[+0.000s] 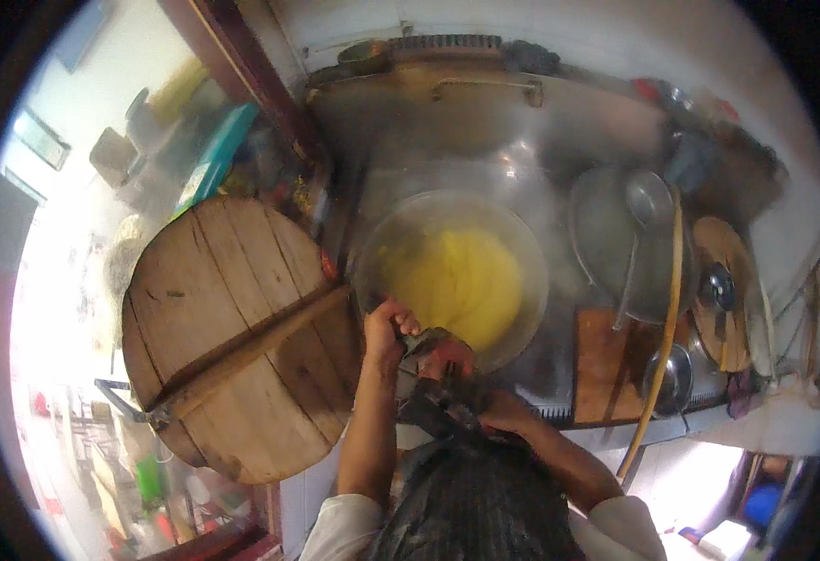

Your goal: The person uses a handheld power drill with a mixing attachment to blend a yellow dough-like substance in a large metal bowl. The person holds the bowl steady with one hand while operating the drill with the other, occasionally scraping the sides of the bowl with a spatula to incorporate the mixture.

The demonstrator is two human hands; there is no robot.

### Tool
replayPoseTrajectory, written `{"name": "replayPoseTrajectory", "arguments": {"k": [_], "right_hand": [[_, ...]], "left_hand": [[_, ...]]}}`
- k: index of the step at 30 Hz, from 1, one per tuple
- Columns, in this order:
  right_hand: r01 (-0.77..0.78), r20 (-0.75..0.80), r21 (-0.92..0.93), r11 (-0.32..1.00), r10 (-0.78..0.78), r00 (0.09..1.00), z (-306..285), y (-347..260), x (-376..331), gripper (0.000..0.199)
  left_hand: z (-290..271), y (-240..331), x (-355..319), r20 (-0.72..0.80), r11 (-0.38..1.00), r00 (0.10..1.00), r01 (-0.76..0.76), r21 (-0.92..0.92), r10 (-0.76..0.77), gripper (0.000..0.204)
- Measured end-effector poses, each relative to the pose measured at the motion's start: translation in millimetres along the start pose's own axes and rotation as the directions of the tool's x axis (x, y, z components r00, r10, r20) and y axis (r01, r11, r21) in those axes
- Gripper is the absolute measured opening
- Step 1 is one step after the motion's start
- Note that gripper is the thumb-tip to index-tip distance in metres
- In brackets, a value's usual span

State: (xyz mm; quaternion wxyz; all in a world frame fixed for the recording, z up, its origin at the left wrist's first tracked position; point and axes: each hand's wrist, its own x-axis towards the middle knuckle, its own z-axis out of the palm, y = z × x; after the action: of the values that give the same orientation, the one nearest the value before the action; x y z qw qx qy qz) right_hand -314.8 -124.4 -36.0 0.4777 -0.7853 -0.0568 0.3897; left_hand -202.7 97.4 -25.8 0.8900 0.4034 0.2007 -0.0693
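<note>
Steam softens the view over a large round pan [533,290] set in a metal stove top, with a bright yellow mass [475,280] inside. My left hand [391,323] is closed in a fist at the pan's near left rim. It grips something dark that I cannot make out. Beside it, a crumpled grey-green and reddish thing [449,355] lies at the near rim. My right hand [501,411] is just nearer than that, its fingers mostly hidden behind a dark shape. Dark hair [470,500] covers the lower middle of the picture, between my forearms.
A big round wooden lid [232,280] with a crossbar handle stands to the left of the pan. On the right are a second pan [597,252] holding a metal ladle [648,201], a brown board [606,369], a long yellowish pole [667,346] and a metal bowl [669,379].
</note>
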Motion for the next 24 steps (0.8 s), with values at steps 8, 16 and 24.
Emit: {"name": "replayPoseTrajectory", "arguments": {"k": [8,16,24], "right_hand": [[0.005,-0.073,0.198,0.98,0.01,0.997,36,77,29,0.048],[-0.035,-0.033,0.204,0.978,0.042,0.999,28,69,33,0.048],[0.022,-0.052,0.119,0.993,-0.016,0.998,19,49,16,0.045]], "left_hand": [[14,-2,-7,0.007,0.996,1.0,0.003,0.093,-0.004,0.014],[18,-3,-4,0.04,0.991,0.999,-0.024,0.129,0.019,0.014],[5,-12,5,0.079,0.998,0.997,-0.007,0.056,0.003,0.015]]}}
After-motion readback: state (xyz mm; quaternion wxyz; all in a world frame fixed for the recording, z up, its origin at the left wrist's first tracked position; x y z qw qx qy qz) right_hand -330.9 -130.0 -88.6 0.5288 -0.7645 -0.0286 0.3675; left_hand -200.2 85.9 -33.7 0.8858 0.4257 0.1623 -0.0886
